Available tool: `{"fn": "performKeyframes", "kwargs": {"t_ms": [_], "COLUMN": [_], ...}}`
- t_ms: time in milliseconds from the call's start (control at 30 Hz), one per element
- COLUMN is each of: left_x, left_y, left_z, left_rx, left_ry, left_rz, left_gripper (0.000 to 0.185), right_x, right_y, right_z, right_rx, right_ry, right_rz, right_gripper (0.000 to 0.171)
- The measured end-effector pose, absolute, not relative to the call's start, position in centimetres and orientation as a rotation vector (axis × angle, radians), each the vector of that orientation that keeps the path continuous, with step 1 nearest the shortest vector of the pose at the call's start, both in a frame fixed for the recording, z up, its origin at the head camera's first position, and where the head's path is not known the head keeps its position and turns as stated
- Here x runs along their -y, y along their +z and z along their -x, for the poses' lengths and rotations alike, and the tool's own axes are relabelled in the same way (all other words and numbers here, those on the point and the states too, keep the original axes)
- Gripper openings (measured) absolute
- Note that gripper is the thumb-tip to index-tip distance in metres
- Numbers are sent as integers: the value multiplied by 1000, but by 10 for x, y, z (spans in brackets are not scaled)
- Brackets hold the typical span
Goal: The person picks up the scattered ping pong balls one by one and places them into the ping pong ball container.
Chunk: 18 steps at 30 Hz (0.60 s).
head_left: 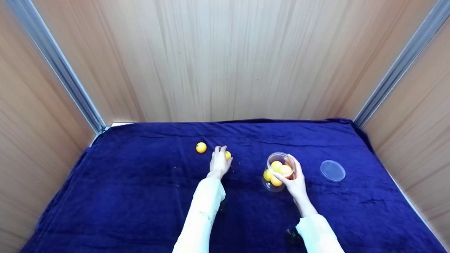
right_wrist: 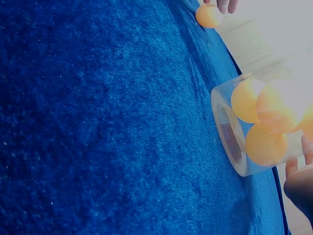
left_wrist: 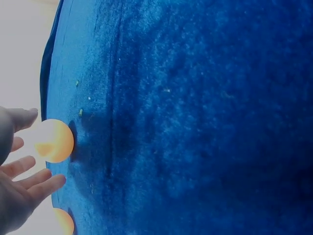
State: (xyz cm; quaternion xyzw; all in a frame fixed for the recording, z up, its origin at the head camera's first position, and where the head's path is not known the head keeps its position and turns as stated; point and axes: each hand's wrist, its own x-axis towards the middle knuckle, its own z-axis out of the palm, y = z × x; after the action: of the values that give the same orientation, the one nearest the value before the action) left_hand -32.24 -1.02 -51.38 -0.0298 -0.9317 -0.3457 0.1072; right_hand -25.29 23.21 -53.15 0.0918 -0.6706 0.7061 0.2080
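My left hand [head_left: 219, 163] reaches over a yellow-orange ball [head_left: 228, 155] on the cloth. In the left wrist view its thumb and fingers are spread around that ball [left_wrist: 56, 141], with gaps visible between them and the ball. Just left of this hand lies a second ball [head_left: 201, 147]. With thumb and fingers around its upper part, my right hand [head_left: 297, 182] holds a clear plastic jar [head_left: 273, 188]. The jar is uncovered and has several yellow-orange balls inside. It tilts slightly in the head view; whether its base touches the cloth I cannot tell.
A round clear lid [head_left: 333, 170] lies flat to the right of the jar. Dark blue velvety cloth [head_left: 123, 196] covers the table, with small wrinkles. Wood-grain panels [head_left: 218, 63] stand behind and at both sides, joined by metal corner posts [head_left: 59, 70].
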Motion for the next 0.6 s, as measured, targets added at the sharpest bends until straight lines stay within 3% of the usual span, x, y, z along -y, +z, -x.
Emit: {"fn": "performKeyframes", "kwargs": {"t_ms": [267, 600], "left_x": [12, 13], "left_y": [-518, -521], "left_z": [322, 322], "left_rx": [2809, 2815], "left_ry": [-1003, -970], "left_rz": [103, 76], "left_gripper": [50, 43], "right_x": [-240, -229], "right_y": [-552, -527], "right_z": [264, 252], "right_rx": [1819, 1873], "right_ry": [1926, 1981], "right_rz": [-403, -247], "right_gripper": [73, 75]}}
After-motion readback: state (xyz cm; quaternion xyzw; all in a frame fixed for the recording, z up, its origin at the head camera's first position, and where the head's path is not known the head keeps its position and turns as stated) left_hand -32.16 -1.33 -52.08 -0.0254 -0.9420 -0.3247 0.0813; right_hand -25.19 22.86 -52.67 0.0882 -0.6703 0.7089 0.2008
